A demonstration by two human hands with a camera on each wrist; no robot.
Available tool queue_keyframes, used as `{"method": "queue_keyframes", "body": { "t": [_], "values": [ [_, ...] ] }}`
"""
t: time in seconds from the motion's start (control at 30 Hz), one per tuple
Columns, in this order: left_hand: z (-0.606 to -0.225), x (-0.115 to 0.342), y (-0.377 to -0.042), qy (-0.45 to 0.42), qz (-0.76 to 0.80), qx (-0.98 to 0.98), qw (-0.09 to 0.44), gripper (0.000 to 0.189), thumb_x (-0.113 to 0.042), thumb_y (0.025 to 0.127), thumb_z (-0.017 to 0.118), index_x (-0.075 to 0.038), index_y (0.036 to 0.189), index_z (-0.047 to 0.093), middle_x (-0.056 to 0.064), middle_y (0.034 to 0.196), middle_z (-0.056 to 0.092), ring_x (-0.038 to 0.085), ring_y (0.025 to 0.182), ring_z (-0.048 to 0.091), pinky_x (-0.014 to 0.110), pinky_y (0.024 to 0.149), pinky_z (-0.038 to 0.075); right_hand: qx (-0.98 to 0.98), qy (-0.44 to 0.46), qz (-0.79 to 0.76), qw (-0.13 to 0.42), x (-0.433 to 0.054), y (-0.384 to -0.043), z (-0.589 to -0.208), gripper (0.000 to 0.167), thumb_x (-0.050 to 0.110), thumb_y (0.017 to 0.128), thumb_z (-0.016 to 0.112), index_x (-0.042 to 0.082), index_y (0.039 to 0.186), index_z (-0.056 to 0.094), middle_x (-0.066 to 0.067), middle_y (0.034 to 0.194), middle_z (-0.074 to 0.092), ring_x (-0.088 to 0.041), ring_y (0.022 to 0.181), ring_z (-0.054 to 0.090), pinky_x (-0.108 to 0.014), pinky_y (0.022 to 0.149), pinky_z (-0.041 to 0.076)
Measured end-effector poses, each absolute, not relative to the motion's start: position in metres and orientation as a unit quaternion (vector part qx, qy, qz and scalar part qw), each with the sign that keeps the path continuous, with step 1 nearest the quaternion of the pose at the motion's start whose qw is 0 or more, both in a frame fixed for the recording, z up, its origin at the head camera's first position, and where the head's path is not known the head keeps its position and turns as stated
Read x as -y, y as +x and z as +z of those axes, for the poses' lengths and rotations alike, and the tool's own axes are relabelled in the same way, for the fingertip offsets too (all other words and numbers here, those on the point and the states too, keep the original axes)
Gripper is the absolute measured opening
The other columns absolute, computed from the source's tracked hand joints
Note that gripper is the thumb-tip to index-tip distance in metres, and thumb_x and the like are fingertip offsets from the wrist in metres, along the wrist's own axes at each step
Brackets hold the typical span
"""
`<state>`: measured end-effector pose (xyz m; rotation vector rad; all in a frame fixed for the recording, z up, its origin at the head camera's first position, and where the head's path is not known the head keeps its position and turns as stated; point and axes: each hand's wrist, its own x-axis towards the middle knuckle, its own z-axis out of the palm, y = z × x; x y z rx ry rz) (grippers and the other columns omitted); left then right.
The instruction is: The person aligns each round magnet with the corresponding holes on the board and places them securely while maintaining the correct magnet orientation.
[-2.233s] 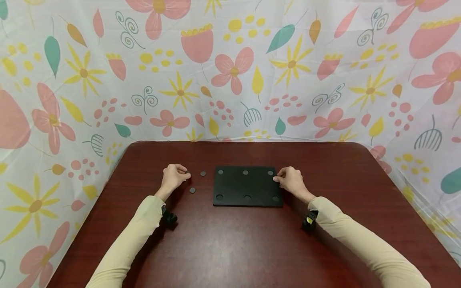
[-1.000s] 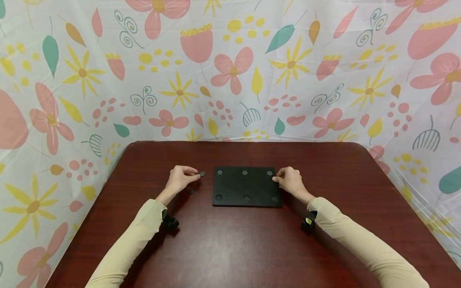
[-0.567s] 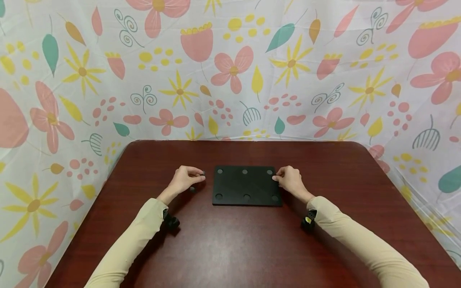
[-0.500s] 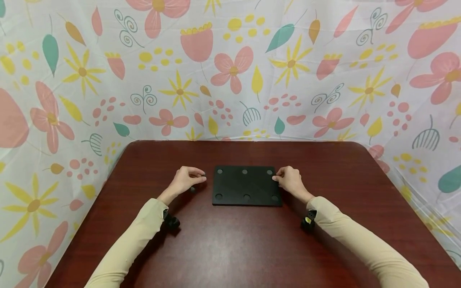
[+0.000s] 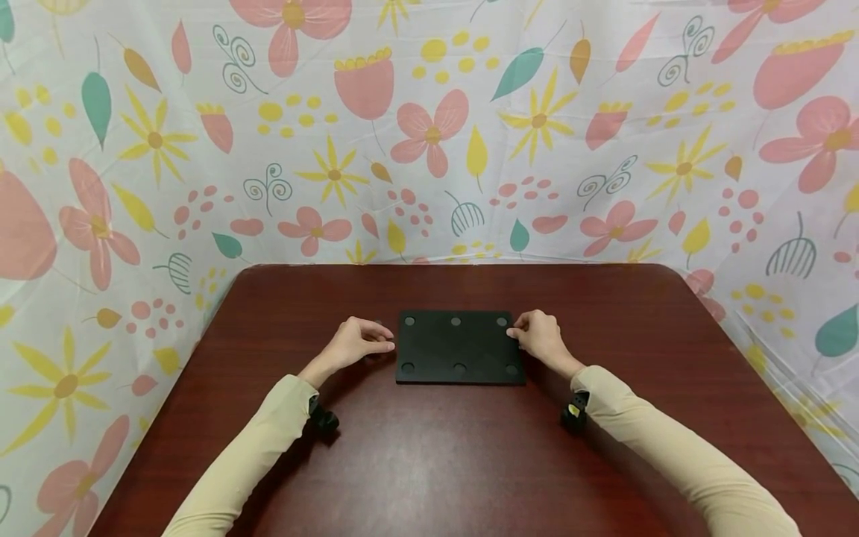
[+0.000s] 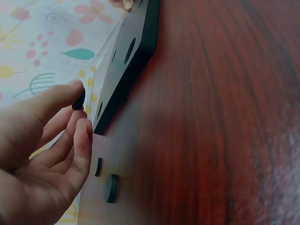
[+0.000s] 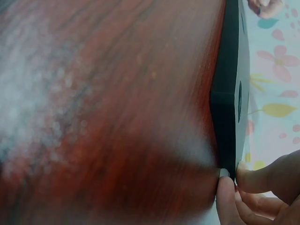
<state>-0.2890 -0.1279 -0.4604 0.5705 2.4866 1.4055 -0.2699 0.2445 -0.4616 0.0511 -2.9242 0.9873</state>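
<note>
My left hand (image 5: 356, 341) pinches a small black disc (image 6: 78, 99) between thumb and fingertips, just left of a flat black board (image 5: 459, 344). In the left wrist view that disc is raised off the table, apart from the board. Two more black discs, the nearer disc (image 6: 111, 188) and the farther disc (image 6: 98, 167), lie on the table by this hand; in the head view the hand largely hides them. Round spots in two rows mark the board; the back row looks lighter grey, while a front corner spot (image 6: 130, 50) is a recess. My right hand (image 5: 540, 337) grips the board's right edge.
The board lies on a dark red-brown wooden table (image 5: 429, 447) with rounded far corners. Behind it and at the sides hangs a white cloth (image 5: 429, 194) printed with flowers and leaves. A small black camera (image 5: 325, 421) is strapped to the left wrist.
From the table left of the board, my left hand has taken up a disc and moved right, close to the board's left edge. The right hand has stayed on the board.
</note>
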Motion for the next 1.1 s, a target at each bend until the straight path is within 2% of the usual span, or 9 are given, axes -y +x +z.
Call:
{"method": "queue_keyframes", "body": {
  "t": [0.23, 0.57, 0.73, 1.1],
  "values": [
    [-0.461, 0.124, -0.288, 0.218, 0.458, -0.85, 0.143, 0.02, -0.018, 0.085, 0.076, -0.01, 0.103, 0.075, 0.005, 0.089, 0.073, 0.016, 0.074, 0.067, 0.029, 0.066, 0.053, 0.946, 0.008, 0.323, 0.018, -0.244, -0.269, -0.461, 0.018, 0.014, 0.091, 0.068, -0.003, 0.092, 0.071, -0.013, 0.071, 0.069, -0.014, 0.056, 0.065, -0.029, 0.053, 0.052],
    [-0.458, 0.12, -0.285, 0.244, 0.44, -0.848, 0.165, 0.018, -0.017, 0.084, 0.076, -0.009, 0.099, 0.075, 0.005, 0.084, 0.074, 0.015, 0.07, 0.067, 0.028, 0.064, 0.053, 0.945, 0.013, 0.325, 0.024, -0.244, -0.27, -0.46, 0.017, 0.013, 0.09, 0.068, -0.004, 0.092, 0.071, -0.016, 0.075, 0.071, -0.016, 0.058, 0.067, -0.029, 0.053, 0.054],
    [-0.457, 0.116, -0.281, 0.253, 0.431, -0.847, 0.182, 0.02, -0.017, 0.083, 0.077, -0.007, 0.1, 0.075, 0.006, 0.087, 0.074, 0.011, 0.072, 0.067, 0.027, 0.067, 0.055, 0.947, 0.012, 0.32, 0.025, -0.244, -0.27, -0.458, 0.016, 0.013, 0.09, 0.069, -0.003, 0.091, 0.071, -0.017, 0.076, 0.071, -0.016, 0.056, 0.067, -0.029, 0.052, 0.053],
    [-0.458, 0.112, -0.278, 0.263, 0.423, -0.847, 0.187, 0.017, -0.014, 0.082, 0.078, -0.007, 0.097, 0.075, 0.006, 0.085, 0.072, 0.012, 0.074, 0.066, 0.027, 0.07, 0.056, 0.946, 0.02, 0.322, 0.024, -0.244, -0.269, -0.46, 0.017, 0.013, 0.09, 0.068, -0.003, 0.094, 0.071, -0.018, 0.079, 0.07, -0.016, 0.057, 0.066, -0.029, 0.052, 0.052]
  ]
}}
